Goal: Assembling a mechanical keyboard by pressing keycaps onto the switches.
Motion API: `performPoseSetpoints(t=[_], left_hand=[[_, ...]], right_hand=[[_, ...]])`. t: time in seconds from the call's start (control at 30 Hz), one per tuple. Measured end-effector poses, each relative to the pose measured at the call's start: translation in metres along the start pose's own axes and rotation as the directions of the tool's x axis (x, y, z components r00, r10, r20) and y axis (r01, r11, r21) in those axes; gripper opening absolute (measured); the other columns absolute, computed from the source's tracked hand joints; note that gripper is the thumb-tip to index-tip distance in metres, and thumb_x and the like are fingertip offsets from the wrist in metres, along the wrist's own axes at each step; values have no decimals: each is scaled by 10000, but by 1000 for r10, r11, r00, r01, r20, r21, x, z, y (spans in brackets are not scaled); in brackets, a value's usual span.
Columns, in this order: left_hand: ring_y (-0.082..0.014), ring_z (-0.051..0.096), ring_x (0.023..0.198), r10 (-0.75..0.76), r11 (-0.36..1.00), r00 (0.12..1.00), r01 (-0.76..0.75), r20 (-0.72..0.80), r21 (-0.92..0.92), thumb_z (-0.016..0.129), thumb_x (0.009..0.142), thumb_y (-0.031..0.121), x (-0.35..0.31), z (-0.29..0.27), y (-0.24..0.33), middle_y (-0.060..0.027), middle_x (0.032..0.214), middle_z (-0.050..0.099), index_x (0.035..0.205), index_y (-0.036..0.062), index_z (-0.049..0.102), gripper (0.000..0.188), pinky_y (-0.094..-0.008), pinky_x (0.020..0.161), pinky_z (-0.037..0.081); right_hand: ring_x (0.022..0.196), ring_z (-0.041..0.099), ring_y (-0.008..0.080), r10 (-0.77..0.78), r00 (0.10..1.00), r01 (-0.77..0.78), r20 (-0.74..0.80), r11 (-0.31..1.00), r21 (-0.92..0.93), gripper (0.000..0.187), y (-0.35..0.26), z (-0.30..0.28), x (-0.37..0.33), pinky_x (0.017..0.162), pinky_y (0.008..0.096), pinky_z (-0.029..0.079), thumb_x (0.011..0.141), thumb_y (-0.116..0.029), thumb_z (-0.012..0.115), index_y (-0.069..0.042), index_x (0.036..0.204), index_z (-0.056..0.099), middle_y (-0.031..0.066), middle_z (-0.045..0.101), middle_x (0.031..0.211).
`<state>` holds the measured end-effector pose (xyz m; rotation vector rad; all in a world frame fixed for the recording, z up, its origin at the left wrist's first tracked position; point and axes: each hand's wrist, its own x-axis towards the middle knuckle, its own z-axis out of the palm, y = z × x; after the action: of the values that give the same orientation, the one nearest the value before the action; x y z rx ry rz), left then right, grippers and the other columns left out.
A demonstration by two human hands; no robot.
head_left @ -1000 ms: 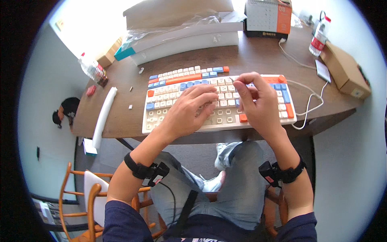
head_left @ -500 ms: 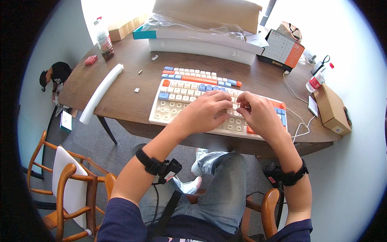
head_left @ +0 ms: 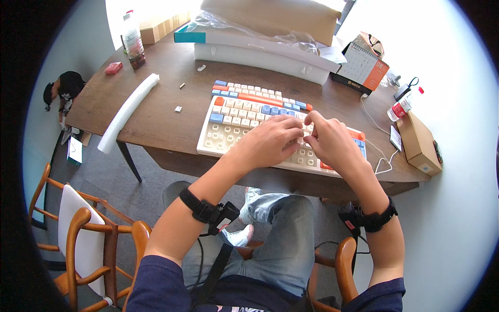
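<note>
A white mechanical keyboard (head_left: pixel 221 140) lies on the table in front of me, with cream, blue and orange keycaps in its upper rows. Its lower left rows show bare switches. Both my hands are over its middle, fingertips close together. My left hand (head_left: pixel 270 138) is bent over the keys, its thumb and fingers drawn together. My right hand (head_left: pixel 335 143) pinches with thumb and index finger just beside it. Whatever lies between the fingertips is hidden. Directly behind the keyboard sits a block of loose keycaps (head_left: pixel 249 92) in rows.
A white foam strip (head_left: pixel 127 114) lies at left, near a small white piece (head_left: pixel 178 109). An open box (head_left: pixel 270 49) stands at the back. On the right are a calendar (head_left: pixel 362 65), a bottle (head_left: pixel 405 105), a cardboard box (head_left: pixel 420 143) and a white cable (head_left: pixel 382 161).
The view has shifted slightly. Both hands stay over the keyboard's middle; the right hand's fingers have moved a little, still close to the left hand's.
</note>
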<state>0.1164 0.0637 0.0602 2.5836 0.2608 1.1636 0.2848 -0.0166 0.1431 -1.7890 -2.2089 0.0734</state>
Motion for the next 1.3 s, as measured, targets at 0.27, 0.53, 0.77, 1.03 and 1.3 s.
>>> performPoseSetpoints(t=[0.27, 0.53, 0.77, 1.03, 1.3], left_hand=[[-338, 595, 1151, -17, 999, 999, 18, 30, -34, 703, 844, 94, 3, -4, 2, -143, 1196, 640, 1060, 7, 672, 235, -444, 1014, 471], [-328, 606, 1149, -14, 1000, 1000, 15, 23, -12, 717, 844, 104, 2, -1, 2, -141, 1151, 661, 1011, 9, 694, 193, -432, 1010, 477], [-320, 609, 1126, -18, 999, 998, 15, 53, 45, 713, 876, 156, 5, -5, 5, -128, 1145, 657, 1027, 34, 710, 194, -427, 1000, 480], [-233, 631, 966, 150, 923, 968, -210, 203, 323, 695, 871, 162, 17, -9, 9, -77, 974, 655, 886, 53, 707, 110, -360, 893, 528], [-186, 658, 831, 283, 811, 897, -413, 340, 415, 701, 853, 129, 28, -19, 10, -58, 838, 665, 824, 47, 673, 92, -323, 741, 567]], right_hand=[[923, 664, 437, -163, 986, 153, -44, 972, -180, 168, -9, 17, 3, 791, 506, 519, 834, 10, 618, 42, 979, 539, 290, 670, 914], [697, 674, 172, 170, 985, -141, -21, 874, 465, 267, 32, 21, -16, 669, 300, 531, 843, -92, 770, 16, 999, 582, 127, 684, 767], [697, 667, 161, 167, 955, -25, -246, 870, 492, 175, 31, 43, -35, 655, 288, 537, 870, -80, 750, 7, 966, 631, 104, 687, 782], [734, 662, 304, 18, 897, 120, -441, 952, 282, 144, 33, 57, -40, 675, 386, 528, 826, -69, 760, -13, 907, 656, 149, 670, 820], [742, 653, 314, 76, 881, 117, -467, 922, 370, 125, 32, 58, -41, 676, 399, 520, 847, -84, 737, -14, 892, 643, 145, 659, 800]])
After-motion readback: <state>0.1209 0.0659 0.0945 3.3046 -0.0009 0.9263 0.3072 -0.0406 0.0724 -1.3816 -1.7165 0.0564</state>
